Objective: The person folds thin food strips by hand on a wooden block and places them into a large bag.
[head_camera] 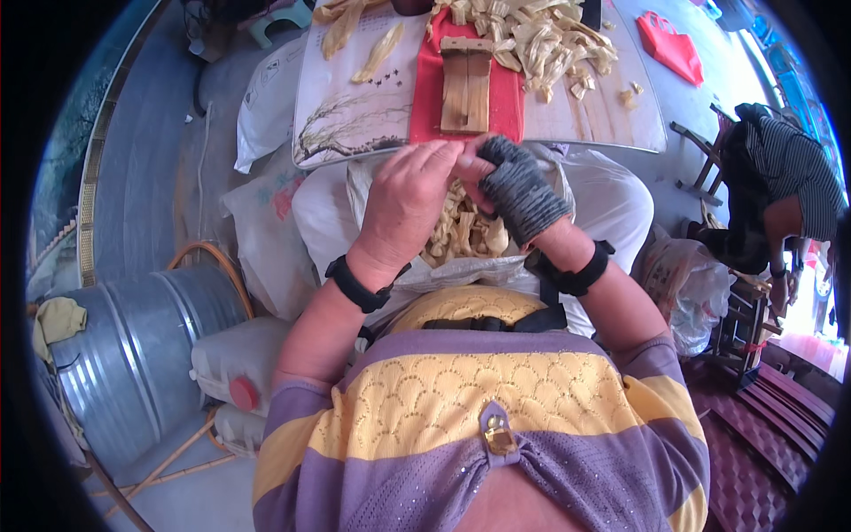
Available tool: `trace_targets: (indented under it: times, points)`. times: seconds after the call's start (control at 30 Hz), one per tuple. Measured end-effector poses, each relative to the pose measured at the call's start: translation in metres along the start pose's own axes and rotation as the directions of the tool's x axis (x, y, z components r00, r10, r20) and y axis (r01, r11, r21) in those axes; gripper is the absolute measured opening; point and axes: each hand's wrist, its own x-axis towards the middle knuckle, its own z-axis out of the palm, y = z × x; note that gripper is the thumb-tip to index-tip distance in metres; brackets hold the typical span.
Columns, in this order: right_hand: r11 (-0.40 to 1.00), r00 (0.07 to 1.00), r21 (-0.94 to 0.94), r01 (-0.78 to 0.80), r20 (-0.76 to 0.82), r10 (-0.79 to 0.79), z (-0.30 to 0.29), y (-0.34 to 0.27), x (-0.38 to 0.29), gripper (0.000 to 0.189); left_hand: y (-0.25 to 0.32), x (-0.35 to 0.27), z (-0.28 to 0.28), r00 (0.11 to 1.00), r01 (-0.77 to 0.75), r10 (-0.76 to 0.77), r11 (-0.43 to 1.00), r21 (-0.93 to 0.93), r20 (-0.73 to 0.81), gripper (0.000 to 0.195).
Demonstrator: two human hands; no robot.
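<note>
My bare left hand (412, 193) and my right hand (522, 186), in a grey knitted fingerless glove, meet just off the table's near edge. Their fingertips are pressed close together, and whatever may be between them is hidden. Below the hands, an open whitish woven sack (425, 274) in my lap holds many pale yellow, dried husk-like pieces (469, 233). Straight ahead, a slotted wooden block (465, 93) lies on a red cloth (427, 106) on the table (346, 110). A heap of dried husk-like strips (558, 46) covers the table's far right part.
More strips (379, 53) lie at the table's left. A metal drum (146, 352) and a plastic jerrycan (239, 362) stand to my left, near bamboo poles (173, 459). At right are a red bag (671, 50), a plastic sack (691, 292) and a bending person (778, 173).
</note>
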Motion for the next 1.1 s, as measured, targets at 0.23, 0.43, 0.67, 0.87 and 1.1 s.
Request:
trace_targets:
  times: [0.23, 0.43, 0.67, 0.87, 1.1]
  points:
    - [0.912, 0.998, -0.410, 0.023, 0.061, 0.002, -0.003, 0.008, -0.001, 0.030, -0.028, -0.004, 0.006, 0.988, -0.118, 0.108, 0.989, 0.088, 0.111, 0.019]
    - [0.794, 0.979, -0.579, 0.187, 0.045, -0.199, 0.002, 0.000, 0.003, 0.026, -0.058, 0.008, 0.019, 0.977, -0.211, 0.206, 0.964, 0.163, 0.045, 0.012]
    - [0.616, 0.916, -0.766, 0.186, -0.092, -0.390, -0.036, -0.016, 0.037, 0.027, -0.056, 0.028, 0.028, 0.844, 0.528, -0.305, 0.335, -0.780, 0.440, 0.020]
    - [0.566, 0.853, -0.789, 0.240, -0.106, -0.511, -0.044, -0.008, 0.062, 0.025, -0.063, 0.045, 0.032, 0.850, 0.521, -0.410, 0.554, -0.650, 0.332, 0.017]
    - [0.497, 0.842, -0.856, 0.145, -0.156, -0.516, -0.044, -0.009, 0.081, 0.020, -0.081, 0.059, 0.055, 0.922, 0.381, -0.358, 0.764, -0.521, 0.149, 0.016]
